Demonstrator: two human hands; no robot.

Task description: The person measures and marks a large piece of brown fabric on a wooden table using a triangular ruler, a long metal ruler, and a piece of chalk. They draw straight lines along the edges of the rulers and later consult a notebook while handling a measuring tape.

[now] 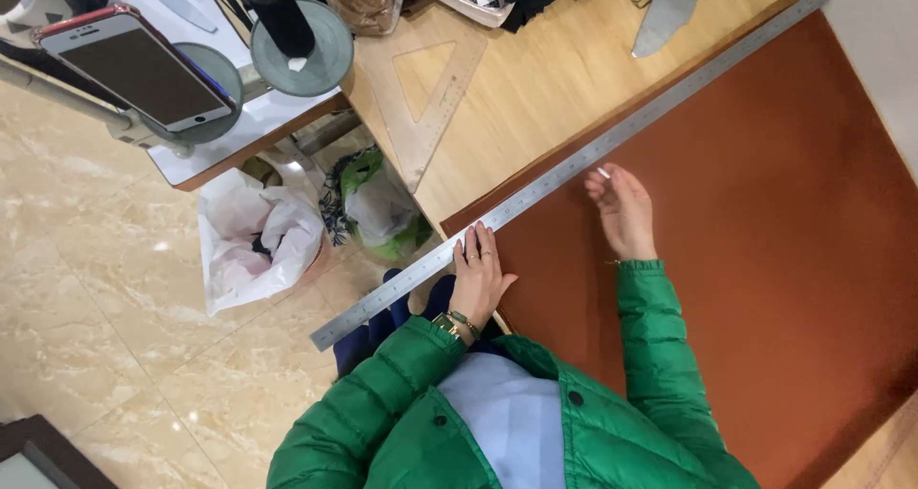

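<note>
A long steel ruler [593,154] lies along the edge of a rust-brown sheet of fabric or leather [765,221] on a wooden table [535,78]. My left hand [475,274] lies flat with its fingers on the ruler's near part and on the sheet. My right hand [623,207] rests on the sheet just below the ruler and pinches a small white piece, perhaps chalk [603,173], at its fingertips. Both arms wear green puffer sleeves.
A clear plastic triangle [430,97] lies on the table's left part. A phone on a stand [134,64] and a black thread spool [282,11] are at upper left. Plastic bags [258,236] sit on the tiled floor beside the table.
</note>
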